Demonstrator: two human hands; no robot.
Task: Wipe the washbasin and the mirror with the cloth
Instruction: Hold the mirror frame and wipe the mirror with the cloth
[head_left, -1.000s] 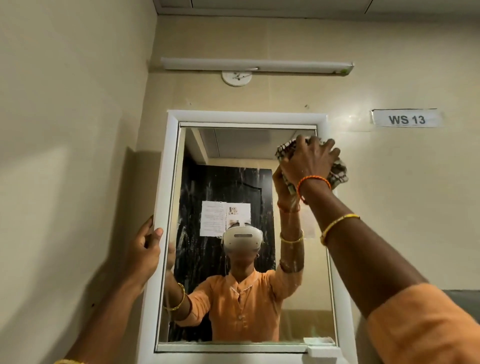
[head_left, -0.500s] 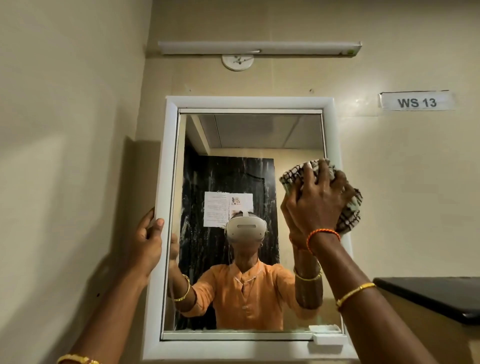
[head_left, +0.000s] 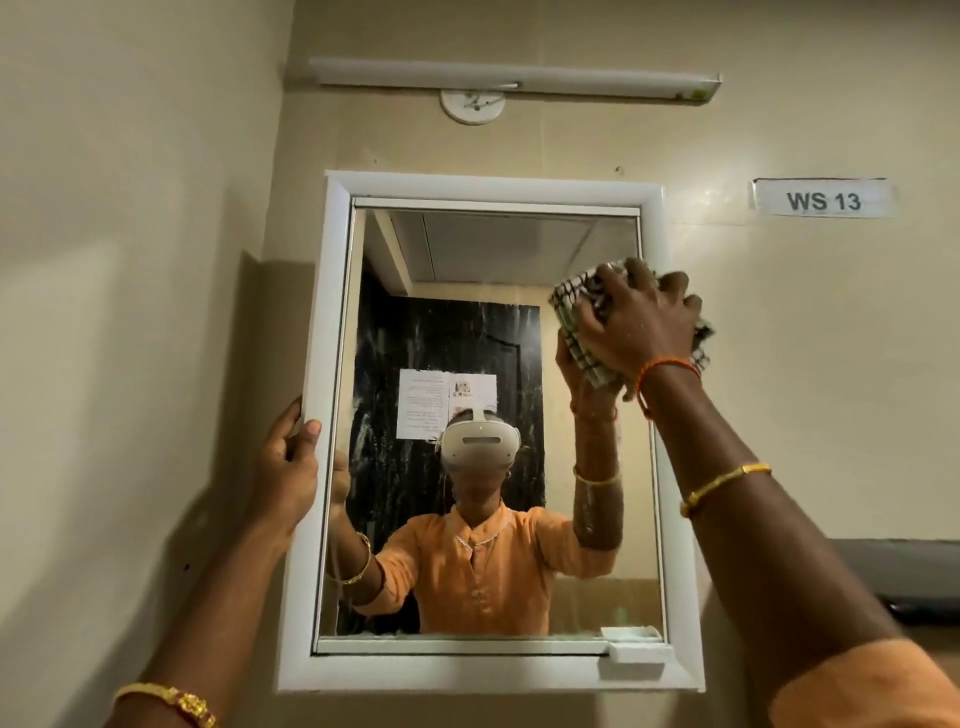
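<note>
The cloth (head_left: 571, 332) is gripped by the right hand (head_left: 636, 325) against the mirror (head_left: 493, 249) (left hand (head_left: 288, 467) grips the frame); hard pressure could shift it.

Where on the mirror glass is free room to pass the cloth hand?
Free: the glass between the left hand on the white mirror frame and the right hand pressing the checkered cloth. Crowded: the upper right corner and the small white ledge.

Orange sleeve (head_left: 857, 686), gold bangles on both wrists, orange thread, perhaps knotted, right wrist
</note>
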